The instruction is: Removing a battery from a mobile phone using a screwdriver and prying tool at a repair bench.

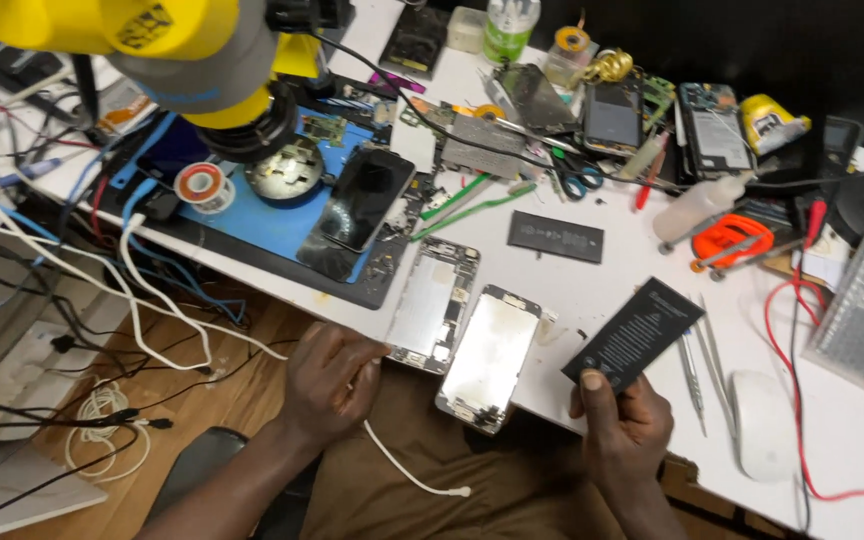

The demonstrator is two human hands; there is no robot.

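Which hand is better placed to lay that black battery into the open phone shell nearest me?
The right hand, probably. It already pinches the black battery just right of the open phone shell. The left hand is closed at the table edge by the white cable, left of both shells.

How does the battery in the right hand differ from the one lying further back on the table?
The held battery is gripped by the right hand, tilted, over the table's front edge. The far battery lies flat and untouched, and looks smaller from here. Both are flat black rectangles.
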